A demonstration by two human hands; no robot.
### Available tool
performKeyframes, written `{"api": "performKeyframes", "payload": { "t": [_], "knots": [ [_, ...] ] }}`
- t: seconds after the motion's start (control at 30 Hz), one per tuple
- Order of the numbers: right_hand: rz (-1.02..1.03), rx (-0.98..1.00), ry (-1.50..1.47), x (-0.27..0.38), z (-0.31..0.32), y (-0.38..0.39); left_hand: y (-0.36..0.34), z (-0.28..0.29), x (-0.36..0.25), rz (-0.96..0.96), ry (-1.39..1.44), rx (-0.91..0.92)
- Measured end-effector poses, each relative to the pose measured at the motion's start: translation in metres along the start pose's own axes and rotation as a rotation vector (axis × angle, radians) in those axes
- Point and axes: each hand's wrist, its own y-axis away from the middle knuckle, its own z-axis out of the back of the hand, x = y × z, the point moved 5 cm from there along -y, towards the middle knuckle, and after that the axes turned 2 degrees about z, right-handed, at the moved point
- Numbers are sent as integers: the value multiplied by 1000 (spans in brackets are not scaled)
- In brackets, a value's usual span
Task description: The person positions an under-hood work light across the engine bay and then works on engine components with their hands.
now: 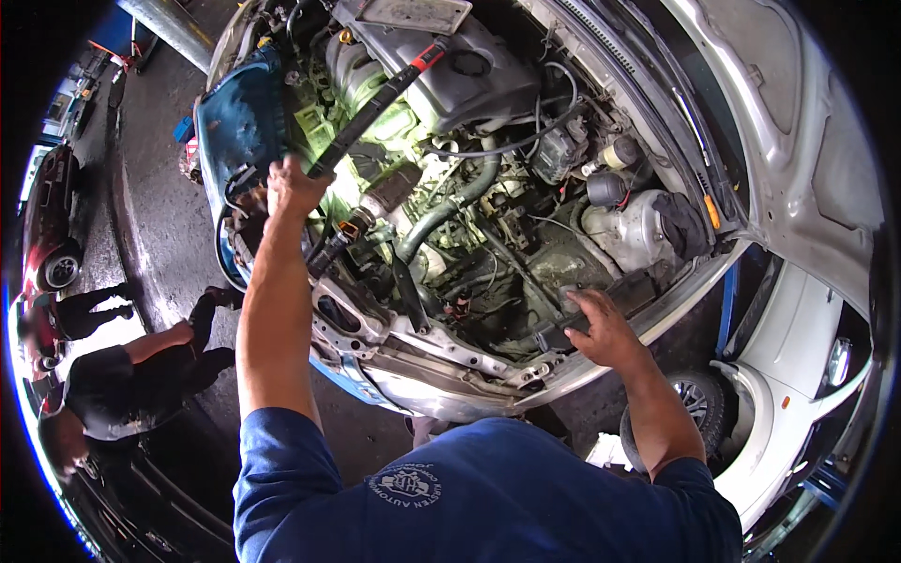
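My left hand (297, 188) is closed at the lower end of a long black bar-shaped work light (375, 114) with a red section near its far end. The bar slants up and right over the engine bay, and bright yellowish light falls on the parts below it. My right hand (605, 328) is at the near right rim of the engine bay, thumb and fingers apart, with nothing seen in it. Between my hands lie hoses such as a thick grey hose (450, 211), and a dusty cylindrical part (389, 190). A grey plastic engine cover (469, 80) is farther back.
A raised hood (798, 122) stands at the right. An orange-handled tool (710, 211) lies along the bay's right edge. The blue front bumper (242, 122) is at the left. A person in dark clothes (122, 389) is at the lower left; a white vehicle (788, 375) stands right.
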Motion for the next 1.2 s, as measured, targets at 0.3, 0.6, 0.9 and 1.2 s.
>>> {"api": "performKeyframes", "payload": {
  "t": [0.3,0.6,0.9,1.2],
  "knots": [
    [72,-200,-70,11,-8,-6,158,-10,-45,-35,1108,507],
    [422,8,-324,95,-71,-12,374,-96,-94,162,1456,1099],
    [580,57,-303,121,-90,-19,386,-67,-96,443,1766,1152],
    [-1,165,-1094,72,-92,-13,299,-17,8,3,100,117]
  ]
}}
